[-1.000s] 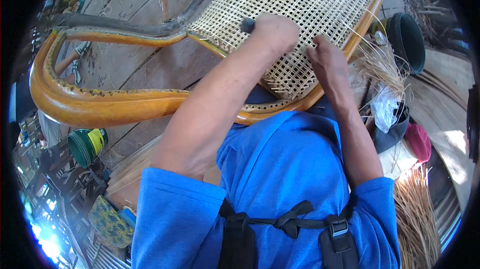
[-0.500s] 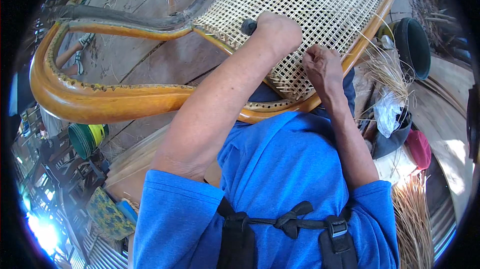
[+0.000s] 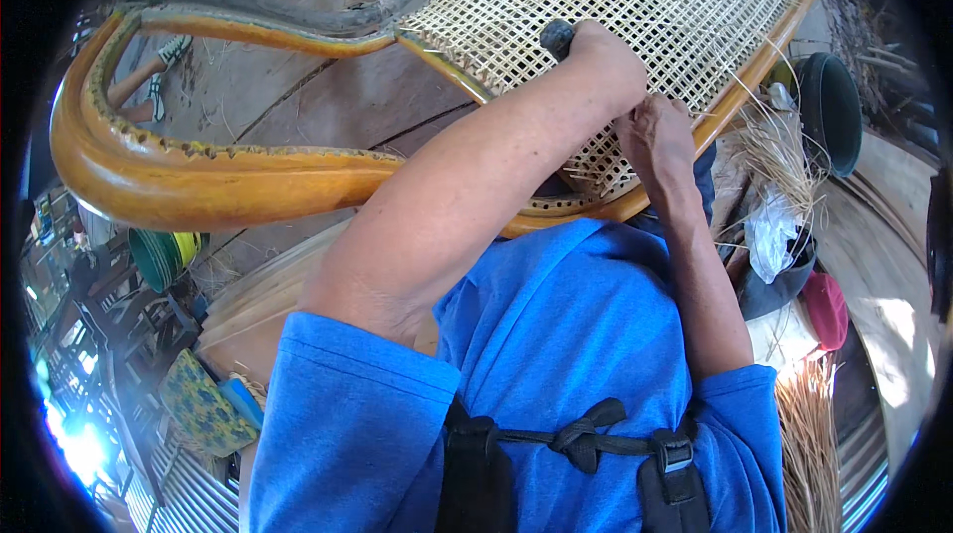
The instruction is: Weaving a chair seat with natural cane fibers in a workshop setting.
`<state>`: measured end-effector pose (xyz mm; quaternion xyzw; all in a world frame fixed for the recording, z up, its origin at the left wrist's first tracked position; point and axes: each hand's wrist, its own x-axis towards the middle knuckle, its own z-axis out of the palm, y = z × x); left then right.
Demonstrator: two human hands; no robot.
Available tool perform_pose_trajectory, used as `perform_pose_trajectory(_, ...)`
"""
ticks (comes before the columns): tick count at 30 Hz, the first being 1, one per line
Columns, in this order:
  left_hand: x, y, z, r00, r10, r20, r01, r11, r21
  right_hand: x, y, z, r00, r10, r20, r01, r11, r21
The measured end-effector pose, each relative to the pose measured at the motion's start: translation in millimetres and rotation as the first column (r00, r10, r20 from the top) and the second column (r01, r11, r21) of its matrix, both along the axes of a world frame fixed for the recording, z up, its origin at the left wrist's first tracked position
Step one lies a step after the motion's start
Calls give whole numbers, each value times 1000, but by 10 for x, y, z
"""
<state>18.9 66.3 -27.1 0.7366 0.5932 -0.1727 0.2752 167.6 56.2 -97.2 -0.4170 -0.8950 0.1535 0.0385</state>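
Observation:
My left hand (image 3: pixel 612 59) is closed round a dark, rounded tool handle (image 3: pixel 557 39); the butt pokes out on its left side, and the working end is hidden. It is over the open-weave cane panel (image 3: pixel 516 12) stretched within a curved, varnished wooden frame (image 3: pixel 233 198). Just below and to the right, my right hand (image 3: pixel 660 141) is closed near the panel's edge, fingertips bunched together close to my left wrist. Whatever those fingers pinch cannot be made out. Loose cane ends bristle along the panel's near edge, above a row of holes in the frame.
Loose cane strands (image 3: pixel 779 141) hang at the right beside a dark green bucket (image 3: pixel 832 114). Below them are a clear plastic bag (image 3: pixel 770 240) and a maroon item (image 3: pixel 826 310). A bundle of brown strips (image 3: pixel 812 434) stands lower right. Another person's foot (image 3: pixel 156 101) shows at upper left.
Both hands have shifted right, and my left hand has come closer to my right, still round the dark handle. The frame and panel sit a little higher in view.

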Motion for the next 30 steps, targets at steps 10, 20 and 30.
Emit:
perform_pose_trajectory(10, -163, -116, -149, 978, 207, 0, -207, 978, -5, -7, -38, 178, 994, 70, 87, -74, 996, 41)
perform_pose_trajectory(20, -459, -154, 38, 952, 253, -172, -277, 952, -129, 59, 105, 119, 969, 185, -166, -178, 983, 51)
perform_pose_trajectory(30, -486, -251, 231, 945, 327, -33, -328, 944, -44, -245, 130, 331, 975, -183, -127, 76, 811, -580)
